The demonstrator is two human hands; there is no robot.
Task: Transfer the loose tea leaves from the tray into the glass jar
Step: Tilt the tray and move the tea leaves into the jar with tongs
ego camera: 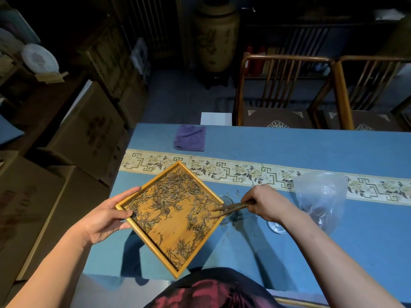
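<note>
My left hand grips the left corner of a square bamboo tray, held tilted above the table with its right corner over the glass jar. Loose tea leaves lie scattered over the tray, thickest along its upper side. My right hand holds wooden tongs whose tips touch the leaves at the tray's right corner. The jar is mostly hidden behind the tray and tongs; only part of its rim shows.
A glass lid lies on the blue tablecloth under my right wrist. A clear plastic bag stands to the right. A purple cloth sits at the far table edge. Two wooden chairs stand beyond. A few stray leaves lie near the jar.
</note>
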